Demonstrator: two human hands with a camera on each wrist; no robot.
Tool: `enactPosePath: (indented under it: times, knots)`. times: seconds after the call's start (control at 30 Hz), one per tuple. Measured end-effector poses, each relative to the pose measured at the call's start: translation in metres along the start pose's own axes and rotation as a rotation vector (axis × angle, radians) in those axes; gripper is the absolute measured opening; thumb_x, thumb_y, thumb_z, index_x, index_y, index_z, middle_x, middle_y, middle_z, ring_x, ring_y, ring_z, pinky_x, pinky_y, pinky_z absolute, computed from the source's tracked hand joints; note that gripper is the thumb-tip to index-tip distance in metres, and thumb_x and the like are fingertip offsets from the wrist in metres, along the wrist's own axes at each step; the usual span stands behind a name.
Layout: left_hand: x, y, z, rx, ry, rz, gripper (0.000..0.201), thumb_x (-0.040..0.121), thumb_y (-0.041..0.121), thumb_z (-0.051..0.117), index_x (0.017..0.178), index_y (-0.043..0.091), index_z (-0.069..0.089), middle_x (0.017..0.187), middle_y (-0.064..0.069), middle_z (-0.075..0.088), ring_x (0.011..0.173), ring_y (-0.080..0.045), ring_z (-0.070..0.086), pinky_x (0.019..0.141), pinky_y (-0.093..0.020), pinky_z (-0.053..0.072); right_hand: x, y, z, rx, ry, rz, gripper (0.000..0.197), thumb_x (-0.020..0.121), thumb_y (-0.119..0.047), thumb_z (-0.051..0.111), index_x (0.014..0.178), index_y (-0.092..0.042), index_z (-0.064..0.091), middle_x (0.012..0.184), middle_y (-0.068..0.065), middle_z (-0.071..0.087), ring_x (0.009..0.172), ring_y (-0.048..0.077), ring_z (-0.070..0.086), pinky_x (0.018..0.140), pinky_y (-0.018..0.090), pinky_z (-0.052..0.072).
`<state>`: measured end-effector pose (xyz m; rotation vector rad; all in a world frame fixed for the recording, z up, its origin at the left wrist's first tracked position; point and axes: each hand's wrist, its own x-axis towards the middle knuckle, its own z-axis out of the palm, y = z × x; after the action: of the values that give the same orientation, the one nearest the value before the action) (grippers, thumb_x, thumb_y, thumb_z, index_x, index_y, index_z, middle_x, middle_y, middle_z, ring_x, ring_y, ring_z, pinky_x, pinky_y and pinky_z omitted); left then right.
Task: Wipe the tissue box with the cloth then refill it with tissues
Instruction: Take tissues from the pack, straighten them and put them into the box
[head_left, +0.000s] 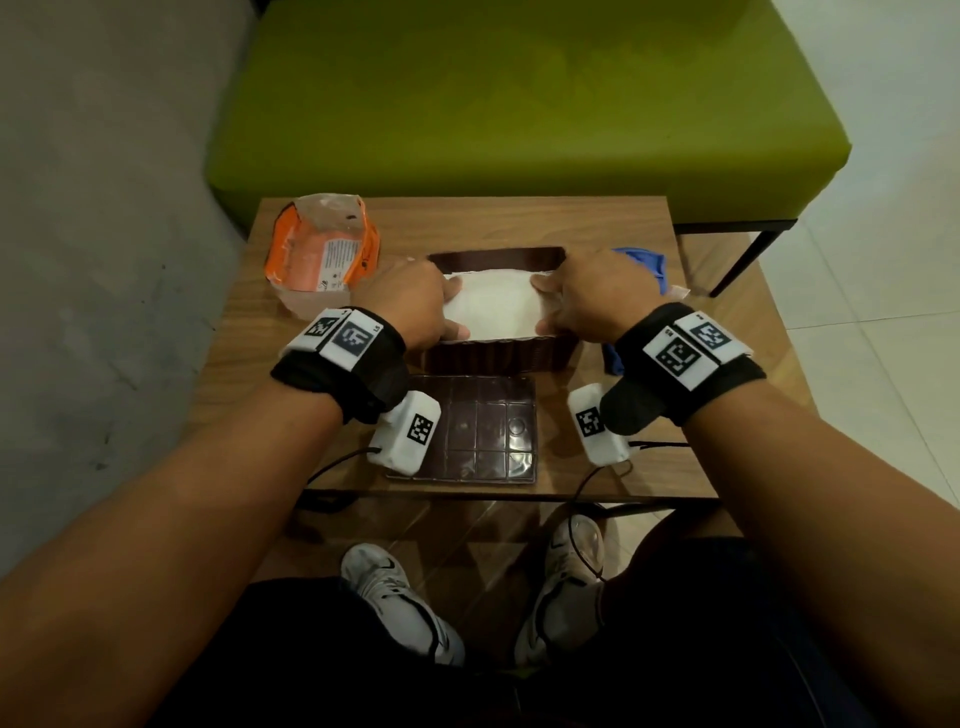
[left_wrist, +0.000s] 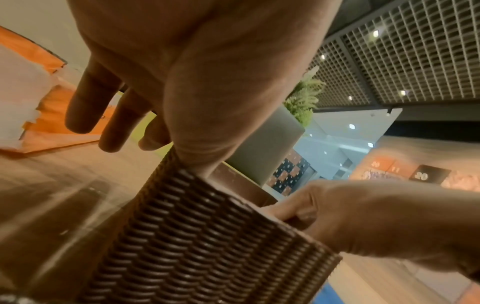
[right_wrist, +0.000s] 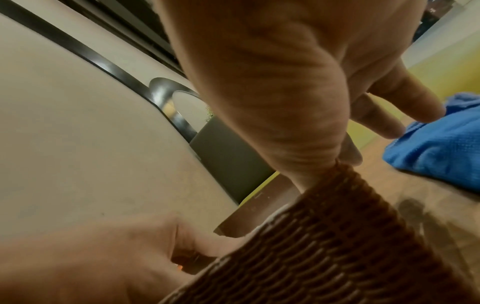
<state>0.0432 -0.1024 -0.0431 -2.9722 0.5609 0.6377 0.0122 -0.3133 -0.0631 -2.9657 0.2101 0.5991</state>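
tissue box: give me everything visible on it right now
The tissue box is a dark brown, woven-looking rectangular container standing upright and open-topped mid-table, with a white tissue stack showing in its opening. What looks like its flat brown lid lies on the table just in front. The left hand and right hand sit at its two ends, thumbs over the rim onto the tissues, other fingers outside the wall.

Both forearms stretched forward side by side, black wrist straps with white marker blocks on each, left hand (head_left: 415, 304) and right hand (head_left: 592, 301) palms down, thumbs angled inward toward each other, fingers loosely extended downward
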Motion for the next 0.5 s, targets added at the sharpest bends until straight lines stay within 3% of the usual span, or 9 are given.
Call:
enactPosePath:
  times: [0.17, 0.27, 0.5]
  knots:
    - [0.01, 0.003, -0.006, -0.015, -0.027, 0.003, 0.075, 0.094, 0.056, 0.077, 0.16, 0.03, 0.051, 0.153, -0.009, 0.059, 0.135, -0.033, 0.058, 0.097, -0.038, 0.05, 0.004, -0.003, 0.008, 0.017, 0.065, 0.065, 0.049, 0.102, -0.049, 0.063, 0.133, -0.011, 0.063, 0.134, 0.021, 0.064, 0.127, 0.043, 0.059, 0.1, 0.049, 0.05]
    - [0.013, 0.002, -0.005, -0.037, -0.034, -0.001, 0.075, 0.092, 0.053, 0.08, 0.158, 0.027, 0.054, 0.151, -0.008, 0.062, 0.132, -0.033, 0.061, 0.088, -0.034, 0.044, 0.004, -0.005, 0.01, 0.017, 0.068, 0.072, 0.048, 0.103, -0.048, 0.062, 0.134, -0.01, 0.062, 0.137, 0.021, 0.063, 0.129, 0.043, 0.057, 0.104, 0.05, 0.049]
    - [0.015, -0.002, -0.003, -0.155, -0.033, 0.013, 0.076, 0.09, 0.046, 0.085, 0.156, 0.023, 0.056, 0.151, -0.007, 0.062, 0.132, -0.031, 0.061, 0.088, -0.031, 0.04, 0.005, -0.007, 0.004, 0.017, 0.022, 0.056, 0.052, 0.099, -0.047, 0.066, 0.135, -0.011, 0.061, 0.133, 0.022, 0.062, 0.127, 0.043, 0.054, 0.105, 0.052, 0.05]
